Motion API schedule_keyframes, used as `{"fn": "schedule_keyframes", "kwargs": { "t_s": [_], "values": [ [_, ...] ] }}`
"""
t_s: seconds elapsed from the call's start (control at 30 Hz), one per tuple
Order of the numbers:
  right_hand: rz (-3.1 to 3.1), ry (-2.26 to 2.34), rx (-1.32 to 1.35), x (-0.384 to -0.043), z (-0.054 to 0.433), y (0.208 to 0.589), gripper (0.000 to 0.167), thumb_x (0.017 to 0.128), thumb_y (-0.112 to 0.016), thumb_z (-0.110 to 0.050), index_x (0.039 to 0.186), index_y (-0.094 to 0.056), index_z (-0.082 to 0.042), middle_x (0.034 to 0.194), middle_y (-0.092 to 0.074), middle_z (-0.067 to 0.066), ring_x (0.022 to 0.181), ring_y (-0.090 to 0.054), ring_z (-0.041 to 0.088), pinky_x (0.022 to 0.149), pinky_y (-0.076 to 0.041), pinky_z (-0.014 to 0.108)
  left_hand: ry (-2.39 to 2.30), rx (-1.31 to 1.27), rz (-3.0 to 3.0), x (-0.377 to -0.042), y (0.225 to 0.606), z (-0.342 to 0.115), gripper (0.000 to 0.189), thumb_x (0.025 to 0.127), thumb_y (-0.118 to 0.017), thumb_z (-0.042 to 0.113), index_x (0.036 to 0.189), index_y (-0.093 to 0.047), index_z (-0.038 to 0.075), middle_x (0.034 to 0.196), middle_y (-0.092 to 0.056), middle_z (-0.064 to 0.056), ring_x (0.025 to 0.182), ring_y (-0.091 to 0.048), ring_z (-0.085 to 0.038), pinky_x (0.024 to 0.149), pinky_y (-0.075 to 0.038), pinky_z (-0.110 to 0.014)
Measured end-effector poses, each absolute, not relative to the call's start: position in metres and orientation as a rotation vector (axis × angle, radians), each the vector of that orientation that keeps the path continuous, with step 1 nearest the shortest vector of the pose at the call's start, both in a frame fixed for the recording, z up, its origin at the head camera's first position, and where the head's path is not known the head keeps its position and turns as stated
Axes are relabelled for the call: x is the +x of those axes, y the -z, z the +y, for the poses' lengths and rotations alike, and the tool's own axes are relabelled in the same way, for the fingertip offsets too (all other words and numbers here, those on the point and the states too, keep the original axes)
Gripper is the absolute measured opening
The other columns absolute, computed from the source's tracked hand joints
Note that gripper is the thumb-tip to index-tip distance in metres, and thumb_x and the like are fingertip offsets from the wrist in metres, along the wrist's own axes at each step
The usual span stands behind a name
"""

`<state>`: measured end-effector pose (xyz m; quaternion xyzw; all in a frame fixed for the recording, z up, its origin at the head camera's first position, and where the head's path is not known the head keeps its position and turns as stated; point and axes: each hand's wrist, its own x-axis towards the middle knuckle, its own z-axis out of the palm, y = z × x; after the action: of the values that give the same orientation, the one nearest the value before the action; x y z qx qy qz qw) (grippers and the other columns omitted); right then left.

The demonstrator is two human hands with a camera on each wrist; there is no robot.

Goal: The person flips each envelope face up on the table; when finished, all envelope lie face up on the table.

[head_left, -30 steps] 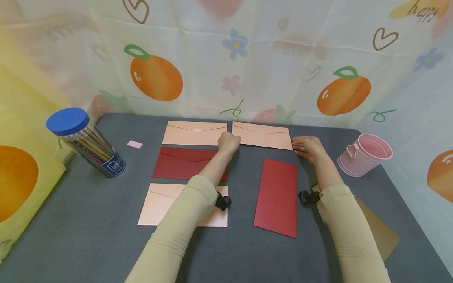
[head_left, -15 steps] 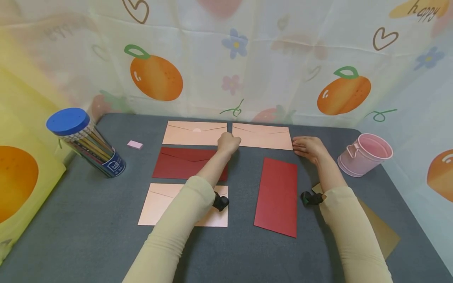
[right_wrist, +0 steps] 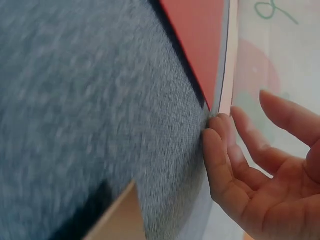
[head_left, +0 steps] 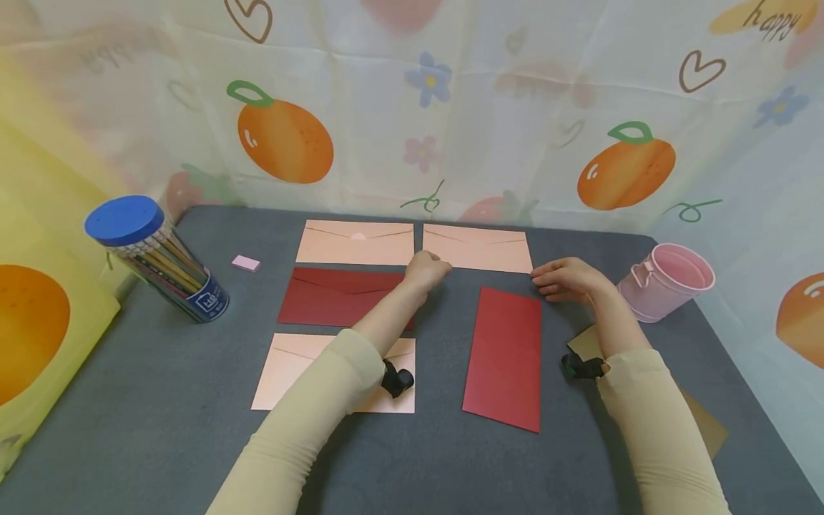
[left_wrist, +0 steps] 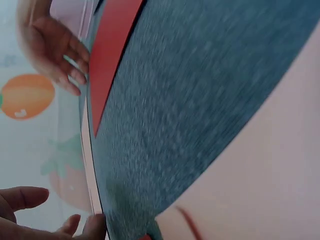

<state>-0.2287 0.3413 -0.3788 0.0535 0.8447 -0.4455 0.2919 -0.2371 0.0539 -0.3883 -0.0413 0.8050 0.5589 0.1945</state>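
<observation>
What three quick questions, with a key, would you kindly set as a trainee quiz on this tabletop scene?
1. True or false: the right hand is at the right end of a pale pink envelope.
2. Which of these is nearest the blue-lidded pencil tub?
A) pink bucket
B) pink eraser
C) right hand
3. How many pale pink envelopes lie on the table?

Key: 1. True. 2. B, the pink eraser. 3. Three.
</observation>
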Motion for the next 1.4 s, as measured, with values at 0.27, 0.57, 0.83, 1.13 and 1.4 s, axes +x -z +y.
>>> {"fn": "schedule_keyframes", "kwargs": {
  "t_s": [0.27, 0.57, 0.83, 1.13, 1.4],
  "values": [
    [2.253, 1.115, 0.157, -0.218, 0.351, 0.375, 0.057, 0.100, -0.057, -0.021, 0.145, -0.039, 0.008, 0.137, -0.056, 0.021, 0.107, -0.064, 0.016, 0.092, -0.056, 0.032, -1.659, -0.111, 1.894, -0.220, 0.388, 0.064, 0.042, 0.095, -0.052, 0.009, 0.133, -0.050, -0.008, 0.137, -0.054, -0.020, 0.114, -0.058, -0.026, 0.106, -0.049, -0.035],
    [2.229, 1.095, 0.143, -0.212, 0.356, 0.378, 0.055, 0.098, -0.059, -0.020, 0.140, -0.044, 0.011, 0.109, -0.069, 0.001, 0.088, -0.066, 0.005, 0.083, -0.058, 0.027, -1.659, -0.130, 1.733, -0.210, 0.390, 0.067, 0.052, 0.094, -0.051, 0.005, 0.142, -0.040, -0.008, 0.142, -0.051, -0.023, 0.112, -0.061, -0.026, 0.111, -0.046, -0.039],
    [2.180, 1.091, 0.145, -0.206, 0.359, 0.379, 0.047, 0.098, -0.058, -0.018, 0.131, -0.053, 0.014, 0.084, -0.073, -0.007, 0.075, -0.067, 0.004, 0.073, -0.058, 0.024, -1.679, -0.125, 1.691, -0.202, 0.393, 0.069, 0.051, 0.094, -0.050, 0.005, 0.142, -0.041, -0.009, 0.141, -0.052, -0.025, 0.124, -0.059, -0.033, 0.112, -0.045, -0.042],
    [2.135, 1.091, 0.127, -0.200, 0.355, 0.382, 0.041, 0.098, -0.060, -0.020, 0.124, -0.060, 0.011, 0.080, -0.075, -0.005, 0.072, -0.070, 0.004, 0.071, -0.060, 0.024, -1.711, -0.110, 1.651, -0.197, 0.393, 0.073, 0.051, 0.094, -0.049, 0.003, 0.142, -0.039, -0.012, 0.143, -0.050, -0.026, 0.132, -0.053, -0.036, 0.116, -0.040, -0.045],
    [2.126, 1.110, 0.150, -0.196, 0.353, 0.387, 0.039, 0.096, -0.063, -0.021, 0.121, -0.063, 0.010, 0.078, -0.075, -0.005, 0.069, -0.070, 0.003, 0.068, -0.059, 0.023, -1.726, -0.103, 1.639, -0.196, 0.398, 0.073, 0.050, 0.094, -0.049, 0.003, 0.140, -0.039, -0.012, 0.143, -0.050, -0.027, 0.133, -0.054, -0.036, 0.116, -0.039, -0.046]
  ]
}}
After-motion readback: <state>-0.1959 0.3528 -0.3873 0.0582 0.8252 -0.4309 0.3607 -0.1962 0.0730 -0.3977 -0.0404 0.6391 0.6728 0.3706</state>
